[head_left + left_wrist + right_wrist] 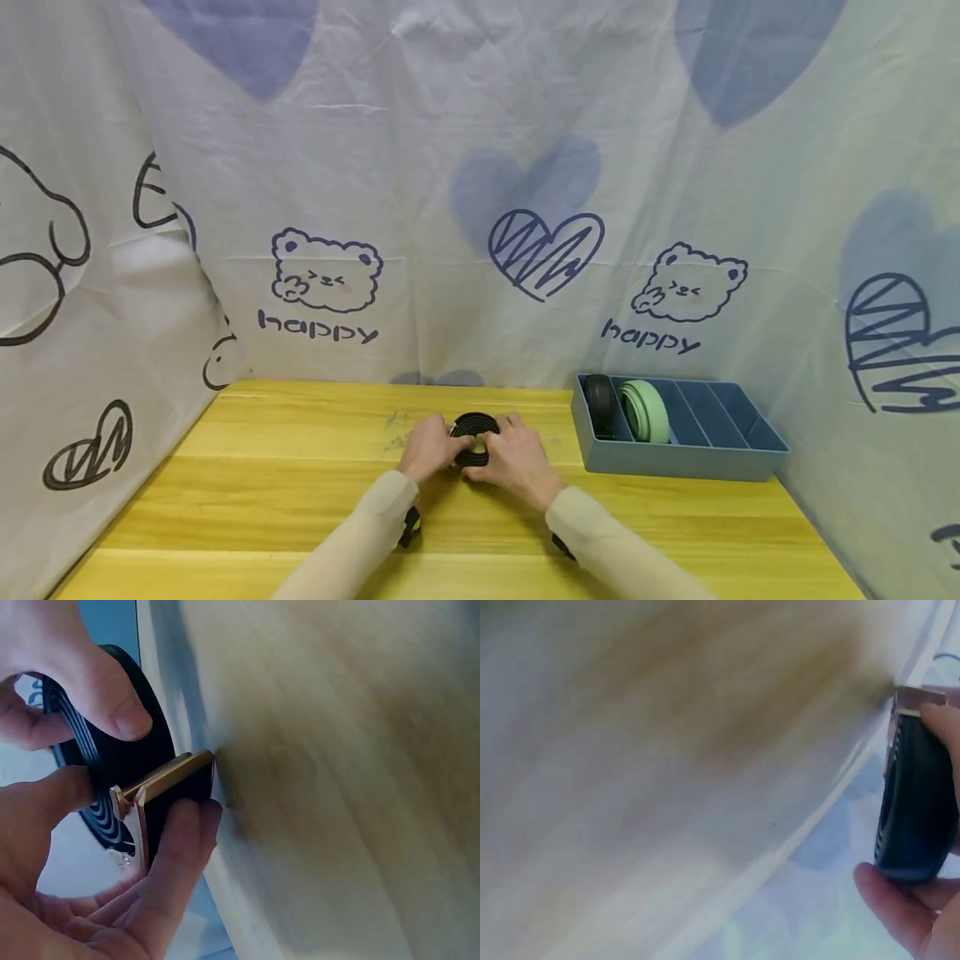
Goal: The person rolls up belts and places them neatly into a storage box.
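Observation:
A black belt (476, 422), wound into a flat coil, is held between both hands over the middle of the wooden table. My left hand (432, 450) grips the coil's left side, with its thumb on the inner turns. In the left wrist view, its fingers lie against the gold-coloured buckle (166, 778) and the outer end of the strap. My right hand (519, 460) holds the opposite side of the coil between thumb and fingers. The right wrist view shows the belt (919, 799) edge-on, standing upright with its metal buckle at the top.
To the right stands a blue-grey divided box (675, 462). Its two left compartments hold a black rolled belt (600, 404) and a pale green rolled belt (648, 412). A printed cloth (435, 150) hangs behind the wooden table (262, 500) and along both sides.

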`<state>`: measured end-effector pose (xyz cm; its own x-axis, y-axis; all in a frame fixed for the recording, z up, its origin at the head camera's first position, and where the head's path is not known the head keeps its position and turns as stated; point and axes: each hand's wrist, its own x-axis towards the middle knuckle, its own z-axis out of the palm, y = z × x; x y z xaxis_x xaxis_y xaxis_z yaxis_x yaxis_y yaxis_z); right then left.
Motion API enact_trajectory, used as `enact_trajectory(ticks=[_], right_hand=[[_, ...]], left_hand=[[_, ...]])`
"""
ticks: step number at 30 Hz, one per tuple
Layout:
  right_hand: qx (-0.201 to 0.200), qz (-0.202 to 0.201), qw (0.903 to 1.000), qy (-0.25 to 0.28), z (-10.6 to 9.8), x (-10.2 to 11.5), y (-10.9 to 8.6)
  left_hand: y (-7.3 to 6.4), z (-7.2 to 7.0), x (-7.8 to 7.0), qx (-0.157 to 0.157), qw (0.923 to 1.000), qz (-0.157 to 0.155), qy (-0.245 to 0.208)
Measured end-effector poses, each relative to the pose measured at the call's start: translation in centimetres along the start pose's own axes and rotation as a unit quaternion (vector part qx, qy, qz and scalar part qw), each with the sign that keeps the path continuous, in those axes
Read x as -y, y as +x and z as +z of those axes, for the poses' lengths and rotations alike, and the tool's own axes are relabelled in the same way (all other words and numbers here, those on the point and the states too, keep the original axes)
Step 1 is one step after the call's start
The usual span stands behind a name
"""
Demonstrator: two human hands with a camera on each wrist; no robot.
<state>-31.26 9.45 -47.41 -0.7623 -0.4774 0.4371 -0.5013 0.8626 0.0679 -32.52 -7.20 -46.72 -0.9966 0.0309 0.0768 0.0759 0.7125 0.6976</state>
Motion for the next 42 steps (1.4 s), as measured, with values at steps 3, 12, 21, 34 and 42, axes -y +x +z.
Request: enact_trajectory(ticks=[3,12,21,34,42], right_hand=[[-0.020,0.005,0.9997,0.015,0.1,0.2,-0.1],[-0.001,0.039,0.9725,0.230,-0.8,-1.0,0.0],[0.064,0.232,0.7537,0.612,-2.2,-3.3,1.0],[0.159,0.274,0.6635,0.678,-1.8,-3.5,0.4],[0.193,0.259,0.6308,0.705,-2.8,-4.8,-0.2]], left_hand=[[0.1,0.1,-0.1,-0.023,0.9995,-0.022,0.004],[0.0,0.1,0.3,-0.048,0.9981,-0.032,-0.021],[0.3,-0.4,0.9,-0.014,0.9878,-0.011,-0.155],[-0.2,0.3,-0.6,0.124,0.9370,0.005,-0.327],[-0.6,0.7,-1.6,0.145,0.9282,0.044,-0.340]])
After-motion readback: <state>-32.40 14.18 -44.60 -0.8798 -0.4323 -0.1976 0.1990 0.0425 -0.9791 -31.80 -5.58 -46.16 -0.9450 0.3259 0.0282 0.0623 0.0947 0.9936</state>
